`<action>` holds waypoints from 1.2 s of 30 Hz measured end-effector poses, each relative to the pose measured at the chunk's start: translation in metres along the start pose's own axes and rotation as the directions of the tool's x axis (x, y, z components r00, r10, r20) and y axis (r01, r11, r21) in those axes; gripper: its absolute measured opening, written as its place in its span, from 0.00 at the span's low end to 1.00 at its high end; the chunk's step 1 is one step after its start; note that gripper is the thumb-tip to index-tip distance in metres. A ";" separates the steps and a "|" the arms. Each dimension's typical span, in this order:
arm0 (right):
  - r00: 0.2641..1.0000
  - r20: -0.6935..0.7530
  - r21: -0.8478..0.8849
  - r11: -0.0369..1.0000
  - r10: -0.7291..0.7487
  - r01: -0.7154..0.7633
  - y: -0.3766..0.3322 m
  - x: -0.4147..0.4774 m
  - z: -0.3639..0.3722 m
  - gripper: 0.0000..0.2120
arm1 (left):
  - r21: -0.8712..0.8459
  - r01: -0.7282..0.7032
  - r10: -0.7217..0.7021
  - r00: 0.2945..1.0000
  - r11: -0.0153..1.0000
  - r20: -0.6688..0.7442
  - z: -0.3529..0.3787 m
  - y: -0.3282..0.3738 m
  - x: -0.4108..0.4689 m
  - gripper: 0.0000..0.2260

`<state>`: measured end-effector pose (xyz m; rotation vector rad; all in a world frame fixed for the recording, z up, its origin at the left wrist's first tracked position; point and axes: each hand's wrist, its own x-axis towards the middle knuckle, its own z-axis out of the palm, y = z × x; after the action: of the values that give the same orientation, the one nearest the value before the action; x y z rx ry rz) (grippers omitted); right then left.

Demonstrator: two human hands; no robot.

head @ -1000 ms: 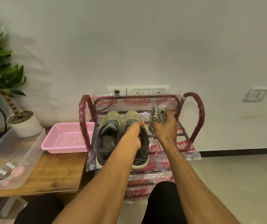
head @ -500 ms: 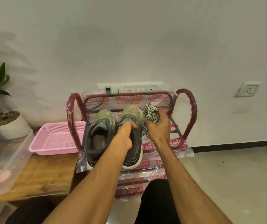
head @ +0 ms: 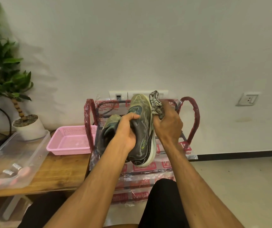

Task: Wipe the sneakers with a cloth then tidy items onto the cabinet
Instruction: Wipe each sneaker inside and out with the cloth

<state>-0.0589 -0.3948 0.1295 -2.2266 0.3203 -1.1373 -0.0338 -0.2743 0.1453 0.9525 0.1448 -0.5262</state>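
My left hand (head: 128,129) grips an olive-green and black sneaker (head: 142,116) by its collar and holds it lifted, toe pointing up and away, above the red plastic-wrapped shoe rack (head: 195,116). The second sneaker (head: 109,127) lies on the rack's top shelf to the left, partly hidden by my left hand. My right hand (head: 168,124) clutches a bunched black-and-white patterned cloth (head: 155,103) against the right side of the lifted sneaker.
A pink mesh basket (head: 69,140) sits on a low wooden table (head: 58,175) left of the rack. A clear plastic bin (head: 13,160) with small items and a potted plant (head: 26,127) stand further left. Wall sockets (head: 118,96) are behind the rack. Tiled floor lies to the right.
My left hand has raised the right-hand sneaker off the rack shelf and tilted its toe upward. My right hand has brought the cloth against that sneaker's side.
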 end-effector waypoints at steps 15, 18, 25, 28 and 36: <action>0.946 0.304 0.229 0.972 -0.115 0.044 -0.079 -0.066 0.027 0.30 | -0.280 -0.186 0.181 0.983 0.942 -0.043 -0.069 0.017 -0.055 0.09; 0.956 0.251 0.216 0.971 -0.155 0.101 -0.086 -0.096 0.017 0.27 | -0.307 -0.217 0.209 0.976 0.927 -0.059 -0.079 0.010 -0.066 0.09; 0.949 0.231 0.176 0.969 -0.213 0.175 -0.092 -0.129 0.016 0.28 | -0.383 -0.184 0.163 0.983 0.905 -0.087 -0.101 -0.013 -0.094 0.12; 0.945 0.258 0.193 0.969 -0.203 0.156 -0.099 -0.137 0.012 0.28 | -0.420 -0.185 0.154 0.982 0.889 -0.106 -0.106 -0.016 -0.100 0.13; 0.953 0.232 0.187 0.970 -0.196 0.154 -0.095 -0.166 0.002 0.25 | -0.474 -0.173 0.128 0.984 0.863 -0.127 -0.115 -0.028 -0.111 0.14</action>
<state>-0.1626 -0.2425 0.0799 -2.2484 -0.0776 -0.9203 -0.1311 -0.1544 0.0961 0.4886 0.2691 -0.2777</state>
